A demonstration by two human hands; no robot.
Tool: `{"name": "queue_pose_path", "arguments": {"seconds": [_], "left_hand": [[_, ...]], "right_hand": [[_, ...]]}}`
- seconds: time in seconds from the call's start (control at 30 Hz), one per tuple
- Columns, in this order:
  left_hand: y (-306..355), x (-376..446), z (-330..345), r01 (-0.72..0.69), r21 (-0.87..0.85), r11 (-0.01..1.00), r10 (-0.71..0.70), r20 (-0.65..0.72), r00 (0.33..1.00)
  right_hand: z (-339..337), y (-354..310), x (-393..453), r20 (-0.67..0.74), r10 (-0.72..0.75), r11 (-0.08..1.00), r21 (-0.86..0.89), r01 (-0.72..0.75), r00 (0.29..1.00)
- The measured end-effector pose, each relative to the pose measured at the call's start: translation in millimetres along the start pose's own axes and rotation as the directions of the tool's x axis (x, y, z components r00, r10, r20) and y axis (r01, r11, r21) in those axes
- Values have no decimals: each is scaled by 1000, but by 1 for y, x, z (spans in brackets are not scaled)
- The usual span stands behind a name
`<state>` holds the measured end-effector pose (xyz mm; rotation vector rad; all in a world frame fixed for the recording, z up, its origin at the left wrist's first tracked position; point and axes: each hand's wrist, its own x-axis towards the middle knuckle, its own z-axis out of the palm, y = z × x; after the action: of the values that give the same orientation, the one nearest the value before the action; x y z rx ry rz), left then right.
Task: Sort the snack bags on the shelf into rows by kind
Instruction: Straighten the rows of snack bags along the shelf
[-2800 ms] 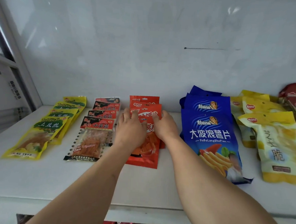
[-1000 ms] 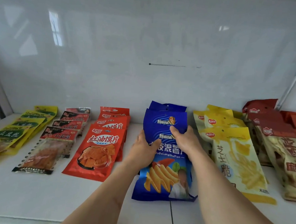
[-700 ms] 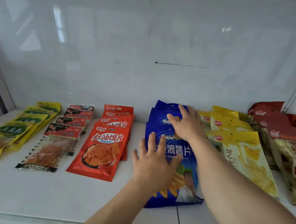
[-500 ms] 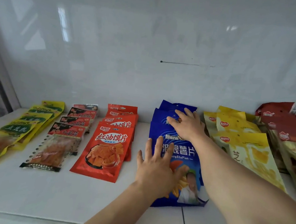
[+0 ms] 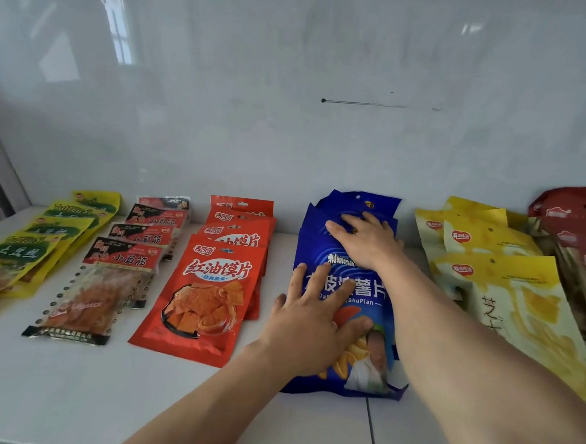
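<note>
My left hand (image 5: 313, 321) lies flat, fingers spread, on the front blue potato-chip bag (image 5: 366, 295); my right hand (image 5: 366, 238) presses, fingers straight, on the bags behind.

A single head-worn wide-angle view looks forward and slightly down, close over the flat white shelf surface (image 5: 68, 397). It faces the glossy white back wall (image 5: 291, 118) squarely. Both forearms enter from the bottom edge. No second view is supplied.

Both hands lie flat, fingers spread – left hand (image 5: 313, 321) nearer, right hand (image 5: 366, 241) farther out
</note>
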<state>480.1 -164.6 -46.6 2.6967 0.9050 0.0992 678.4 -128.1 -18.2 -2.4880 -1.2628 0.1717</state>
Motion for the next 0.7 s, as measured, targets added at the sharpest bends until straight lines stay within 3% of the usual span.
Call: {"name": "queue_pose_path", "arguments": {"seconds": [0.33,0.5,0.7], "left_hand": [[-6,7,9,-36,35,999,36,-7,999],[2,4,0,7,-24,1000,-8,-35,999],[-1,10,-6,58,-214,975,-104,-210,972]], "right_hand": [[4,-4,4,64,15,999,-42,-12,998],[-8,4,-13,-113,-35,972,228,60,993],[-15,25,-38,-222,74,888,457,37,972]]}}
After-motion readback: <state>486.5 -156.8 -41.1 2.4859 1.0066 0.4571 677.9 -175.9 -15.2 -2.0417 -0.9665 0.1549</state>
